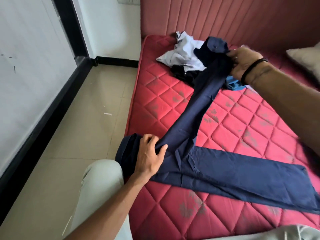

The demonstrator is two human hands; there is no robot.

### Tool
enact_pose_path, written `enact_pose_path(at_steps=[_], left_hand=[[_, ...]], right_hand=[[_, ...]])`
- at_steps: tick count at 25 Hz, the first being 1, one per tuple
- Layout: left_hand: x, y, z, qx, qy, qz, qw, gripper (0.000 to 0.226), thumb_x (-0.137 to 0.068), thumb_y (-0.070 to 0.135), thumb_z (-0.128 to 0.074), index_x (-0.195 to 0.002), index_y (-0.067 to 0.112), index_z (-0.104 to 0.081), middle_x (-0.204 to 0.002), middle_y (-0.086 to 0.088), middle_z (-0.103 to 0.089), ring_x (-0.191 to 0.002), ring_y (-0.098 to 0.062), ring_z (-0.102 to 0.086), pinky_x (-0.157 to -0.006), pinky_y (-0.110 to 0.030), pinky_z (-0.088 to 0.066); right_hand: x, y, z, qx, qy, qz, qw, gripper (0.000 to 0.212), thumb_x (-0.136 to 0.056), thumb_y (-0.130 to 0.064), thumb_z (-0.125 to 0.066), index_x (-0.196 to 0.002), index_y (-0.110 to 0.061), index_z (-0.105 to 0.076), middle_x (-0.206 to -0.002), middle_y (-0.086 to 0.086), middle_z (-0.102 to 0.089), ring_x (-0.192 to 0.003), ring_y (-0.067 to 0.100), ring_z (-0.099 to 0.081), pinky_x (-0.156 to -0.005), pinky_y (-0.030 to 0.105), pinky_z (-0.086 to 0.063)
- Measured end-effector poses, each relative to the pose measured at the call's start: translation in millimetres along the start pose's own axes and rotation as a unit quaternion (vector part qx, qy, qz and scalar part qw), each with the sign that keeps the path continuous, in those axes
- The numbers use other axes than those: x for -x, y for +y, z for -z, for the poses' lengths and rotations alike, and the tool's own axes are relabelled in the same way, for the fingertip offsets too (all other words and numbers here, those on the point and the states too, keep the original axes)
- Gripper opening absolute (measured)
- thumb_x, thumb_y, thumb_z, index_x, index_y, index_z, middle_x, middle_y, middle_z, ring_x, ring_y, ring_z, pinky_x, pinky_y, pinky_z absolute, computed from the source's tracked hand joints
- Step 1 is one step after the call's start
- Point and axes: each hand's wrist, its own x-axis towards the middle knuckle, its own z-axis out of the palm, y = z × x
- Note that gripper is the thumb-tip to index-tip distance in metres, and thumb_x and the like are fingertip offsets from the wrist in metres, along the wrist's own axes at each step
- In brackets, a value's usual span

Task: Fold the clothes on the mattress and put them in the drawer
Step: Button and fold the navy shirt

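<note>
Early stage: left hand (150, 153) & right hand (242, 62) each grip navy trousers (204, 101), unfolded; pile (183, 56) on mattress (242, 122) untouched, drawer not visible.

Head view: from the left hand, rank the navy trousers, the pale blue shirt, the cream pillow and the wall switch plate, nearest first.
1. Navy trousers, gripped by the left hand at the mattress's near edge.
2. Pale blue shirt, crumpled mid-mattress, beyond the trousers.
3. Cream pillow, far right by the headboard.
4. Wall switch plate, top of frame.
</note>
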Motion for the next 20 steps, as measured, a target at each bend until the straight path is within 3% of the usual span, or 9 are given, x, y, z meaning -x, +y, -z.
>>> enact_pose_path(at_steps=[3, 6, 10, 13, 14, 15, 17, 18, 20], left_hand=[[-5, 3, 17, -0.004, -0.005, 0.001, 1.000, 0.021, -0.081, 0.021, -0.082, -0.090, 0.016, -0.064, -0.098, 0.000, -0.057, -0.093, -0.021, -0.053, -0.089, -0.030, -0.043], [1, 3, 32, -0.044, -0.054, -0.019, 0.997, 0.023, -0.080, 0.019, -0.082, -0.088, 0.020, -0.060, -0.084, 0.006, -0.062, -0.079, -0.022, -0.056, -0.077, -0.043, -0.051], [6, 1, 43, -0.075, -0.105, -0.046, 0.991, 0.027, -0.078, 0.016, -0.082, -0.096, 0.023, -0.062, -0.076, 0.013, -0.055, -0.076, -0.022, -0.061, -0.072, -0.042, -0.053], [13, 7, 47, -0.117, -0.112, -0.092, 0.983, 0.035, -0.071, 0.005, -0.082, -0.083, 0.025, -0.056, -0.074, 0.016, -0.047, -0.072, -0.021, -0.058, -0.064, -0.042, -0.050], [14, 7, 48, -0.128, -0.115, -0.101, 0.980, 0.037, -0.069, 0.002, -0.081, -0.079, 0.025, -0.053, -0.074, 0.014, -0.048, -0.072, -0.021, -0.057, -0.062, -0.041, -0.049], [15, 7, 48, -0.138, -0.117, -0.113, 0.977, 0.038, -0.068, 0.000, -0.079, -0.076, 0.025, -0.051, -0.074, 0.012, -0.049, -0.071, -0.021, -0.056, -0.060, -0.041, -0.048], [16, 7, 46, -0.156, -0.115, -0.135, 0.972, 0.039, -0.067, -0.003, -0.077, -0.073, 0.024, -0.050, -0.074, 0.010, -0.048, -0.069, -0.021, -0.053, -0.058, -0.041, -0.047], [17, 8, 45, -0.162, -0.117, -0.141, 0.970, 0.038, -0.068, -0.003, -0.076, -0.076, 0.024, -0.050, -0.077, 0.009, -0.048, -0.072, -0.021, -0.053, -0.059, -0.041, -0.047], [17, 11, 44, -0.176, -0.120, -0.143, 0.966, 0.036, -0.069, 0.000, -0.075, -0.088, 0.024, -0.056, -0.087, 0.008, -0.051, -0.081, -0.023, -0.055, -0.065, -0.043, -0.049]], right_hand=[[37, -19, 16, -0.007, -0.055, 0.012, 0.998, 0.040, -0.077, 0.012, -0.039, -0.094, -0.011, -0.067, -0.095, 0.012, -0.065, -0.083, 0.026, -0.070, -0.074, 0.030, -0.063], [70, -34, 49, -0.089, -0.122, 0.032, 0.988, 0.061, -0.049, 0.003, -0.051, -0.107, -0.008, -0.065, -0.124, 0.019, -0.058, -0.119, 0.039, -0.058, -0.107, 0.053, -0.049], [112, -3, 134, -0.175, -0.152, 0.053, 0.971, 0.057, -0.043, -0.024, -0.087, -0.096, -0.022, -0.065, -0.111, 0.005, -0.060, -0.105, 0.028, -0.059, -0.100, 0.044, -0.047], [144, 81, 213, -0.194, 0.013, 0.004, 0.981, 0.065, -0.022, -0.029, -0.094, -0.084, -0.027, -0.076, -0.105, -0.002, -0.069, -0.114, 0.021, -0.063, -0.095, 0.049, -0.054], [161, 111, 231, -0.199, 0.068, -0.033, 0.977, 0.062, -0.026, -0.028, -0.097, -0.084, -0.026, -0.076, -0.105, -0.002, -0.071, -0.114, 0.021, -0.065, -0.089, 0.047, -0.056], [179, 140, 248, -0.188, 0.125, -0.074, 0.971, 0.048, -0.047, -0.030, -0.095, -0.090, -0.025, -0.076, -0.111, 0.000, -0.071, -0.113, 0.021, -0.066, -0.083, 0.044, -0.057], [209, 187, 273, -0.153, 0.226, -0.119, 0.955, 0.013, -0.095, -0.034, -0.060, -0.103, -0.025, -0.065, -0.118, 0.002, -0.066, -0.110, 0.022, -0.065, -0.073, 0.035, -0.049], [219, 200, 277, -0.123, 0.249, -0.123, 0.953, 0.017, -0.103, -0.037, -0.048, -0.104, -0.025, -0.061, -0.116, 0.003, -0.064, -0.102, 0.020, -0.064, -0.068, 0.031, -0.046], [226, 206, 275, -0.017, 0.244, -0.086, 0.966, 0.028, -0.099, -0.046, -0.057, -0.115, -0.023, -0.063, -0.124, 0.005, -0.063, -0.094, 0.013, -0.063, -0.065, 0.027, -0.051]])
